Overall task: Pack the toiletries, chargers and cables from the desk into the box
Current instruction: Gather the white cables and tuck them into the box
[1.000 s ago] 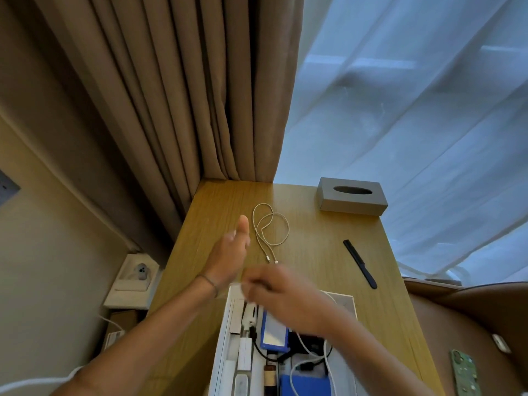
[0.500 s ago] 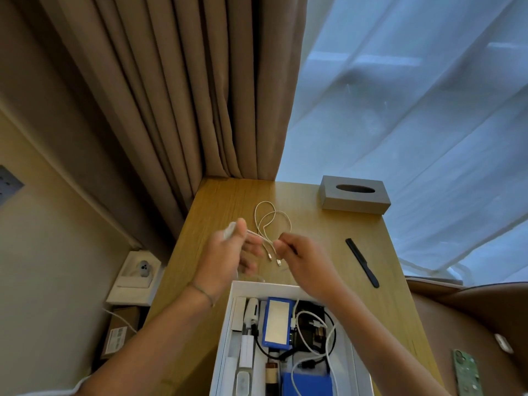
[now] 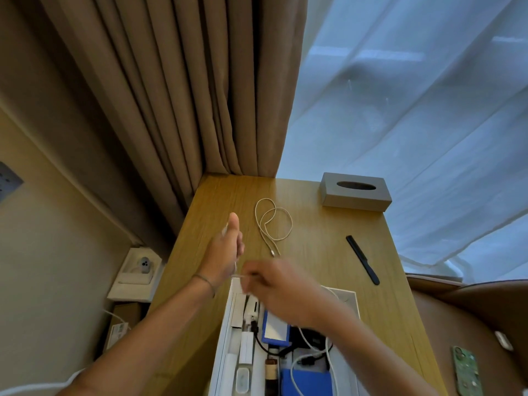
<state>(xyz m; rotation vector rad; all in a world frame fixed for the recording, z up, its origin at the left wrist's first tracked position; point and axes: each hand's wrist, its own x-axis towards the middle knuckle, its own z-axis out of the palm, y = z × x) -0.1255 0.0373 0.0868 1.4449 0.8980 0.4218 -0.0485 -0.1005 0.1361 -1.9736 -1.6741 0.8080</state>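
Note:
My left hand (image 3: 225, 252) stands upright over the desk's left side, thumb up, with a thin white cable (image 3: 236, 265) running from its thumb down past the palm. My right hand (image 3: 274, 287), blurred, pinches the same cable's other part just above the far rim of the white box (image 3: 224, 335). The box holds a blue-edged pack (image 3: 275, 328), white adapters, and black and white cables. A second white cable (image 3: 273, 224) lies looped on the wooden desk (image 3: 323, 244) beyond my hands. A black comb (image 3: 362, 259) lies to the right.
A grey tissue box (image 3: 355, 192) sits at the desk's far right corner. Brown curtains hang behind the desk and sheer ones to the right. A wall socket unit (image 3: 142, 267) is left of the desk. A phone (image 3: 466, 370) lies on the brown seat at right.
Half a second ago both hands met near the looped cable's plugs. Now my right hand has drawn back to the box rim and my left hand stands upright, the thin cable between them.

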